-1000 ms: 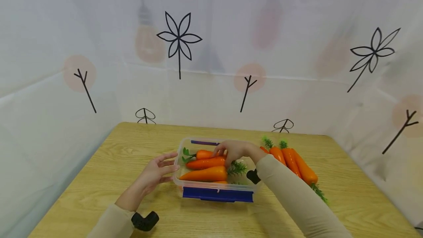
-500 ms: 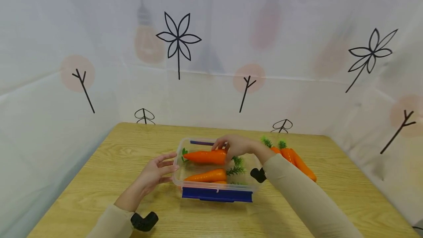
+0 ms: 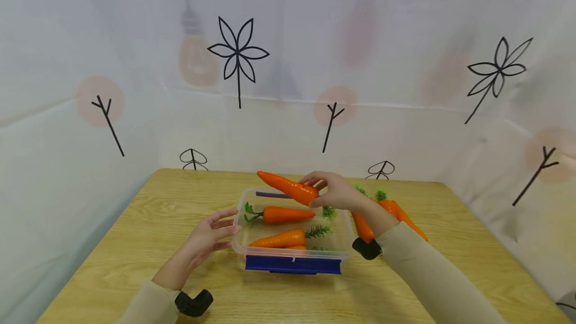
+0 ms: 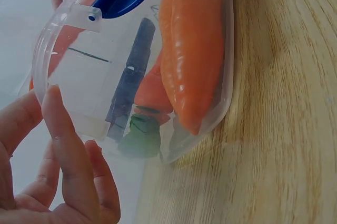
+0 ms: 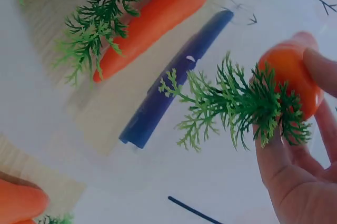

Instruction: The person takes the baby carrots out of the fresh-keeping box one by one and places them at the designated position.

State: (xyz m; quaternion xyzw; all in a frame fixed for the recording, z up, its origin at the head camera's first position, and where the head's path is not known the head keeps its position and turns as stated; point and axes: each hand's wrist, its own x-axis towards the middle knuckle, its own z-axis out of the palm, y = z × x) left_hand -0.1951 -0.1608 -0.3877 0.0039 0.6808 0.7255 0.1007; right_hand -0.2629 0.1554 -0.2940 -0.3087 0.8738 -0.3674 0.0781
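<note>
My right hand point(image 3: 335, 191) grips a carrot point(image 3: 288, 186) by its thick end, over the back of the clear plastic container point(image 3: 292, 252) with blue latches. The carrot's tip points up and left; its feathery green top point(image 5: 237, 103) hangs beside the fingers in the right wrist view. Inside the container lie an orange-red carrot point(image 3: 285, 214), leaf end to the left, and a lighter orange carrot point(image 3: 281, 238) nearer the front, with part of another beside it. My left hand point(image 3: 209, 236) rests its extended fingers against the container's left wall, fingertips at the rim point(image 4: 42, 71).
More carrots point(image 3: 402, 216) with green tops lie on the wooden table point(image 3: 180, 199) just right of the container, partly behind my right forearm. A white patterned curtain point(image 3: 288, 134) hangs behind the table and along its sides.
My right hand has taken hold of a carrot in the container and raised it up and back, its tip now tilted upward. The left hand has stayed at the container's side.
</note>
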